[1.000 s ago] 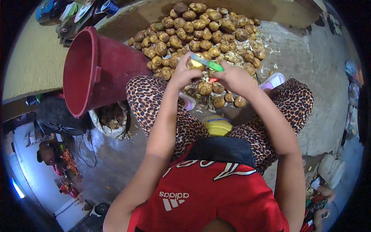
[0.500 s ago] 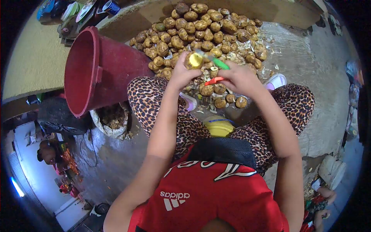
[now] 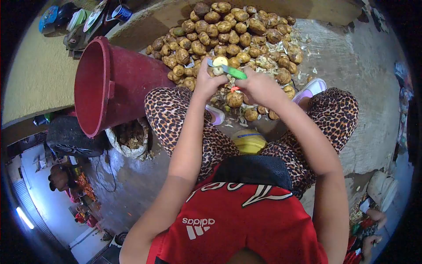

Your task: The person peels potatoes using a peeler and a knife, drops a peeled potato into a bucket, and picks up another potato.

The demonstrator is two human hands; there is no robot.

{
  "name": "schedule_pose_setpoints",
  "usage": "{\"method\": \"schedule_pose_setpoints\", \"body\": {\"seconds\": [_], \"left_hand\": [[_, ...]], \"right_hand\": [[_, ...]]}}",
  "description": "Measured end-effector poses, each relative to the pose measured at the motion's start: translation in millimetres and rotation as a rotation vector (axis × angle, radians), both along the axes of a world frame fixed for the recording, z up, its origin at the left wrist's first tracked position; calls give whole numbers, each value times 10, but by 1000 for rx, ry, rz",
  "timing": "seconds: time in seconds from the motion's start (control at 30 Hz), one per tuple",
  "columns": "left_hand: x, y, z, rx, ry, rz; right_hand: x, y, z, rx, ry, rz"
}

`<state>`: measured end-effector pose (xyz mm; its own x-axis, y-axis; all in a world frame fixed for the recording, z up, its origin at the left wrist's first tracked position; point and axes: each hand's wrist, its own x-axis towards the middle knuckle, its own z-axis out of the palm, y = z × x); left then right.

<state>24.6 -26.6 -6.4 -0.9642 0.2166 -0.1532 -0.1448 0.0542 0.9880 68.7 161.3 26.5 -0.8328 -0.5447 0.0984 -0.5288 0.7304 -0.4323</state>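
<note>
My left hand (image 3: 209, 82) is closed round a potato (image 3: 220, 60) whose pale yellow cut face points up. In my right hand (image 3: 260, 87) is a knife with a green handle (image 3: 236, 72). Its blade lies across the potato, close to my left fingers. An orange-red piece (image 3: 235, 89) pokes out under my right fingers; what it belongs to is hidden. Just past both hands spreads a big heap of brown, unpeeled-looking potatoes (image 3: 233, 37), with pale peelings (image 3: 266, 66) scattered among them. A few loose potatoes (image 3: 251, 115) lie nearer my feet.
A large red bucket (image 3: 132, 72) leans on its side at the left. Below it stand a white sack (image 3: 128, 143) of scraps and a dark tyre-like object (image 3: 72, 136). A yellow container (image 3: 248, 143) sits between my legs. Other people are at the lower left and lower right edges.
The knife has moved left and down, its blade now over the potato instead of beside it. My right hand has come closer to my left, and the orange-red piece shows less.
</note>
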Motion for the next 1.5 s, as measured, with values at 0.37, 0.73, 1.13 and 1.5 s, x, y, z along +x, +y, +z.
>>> {"method": "schedule_pose_setpoints", "body": {"seconds": [0.37,0.73,1.13,1.5], "left_hand": [[50,-98,284,244,-78,-58],[68,9,216,489,-304,-40],[172,312,-44,-27,98,-182],[239,249,306,-150,133,-345]], "right_hand": [[-399,530,-359,-49,-90,-242],[-607,815,-198,-922,-587,-575],[-500,285,169,-1079,-670,-452],[-847,995,57,-653,-134,-738]]}}
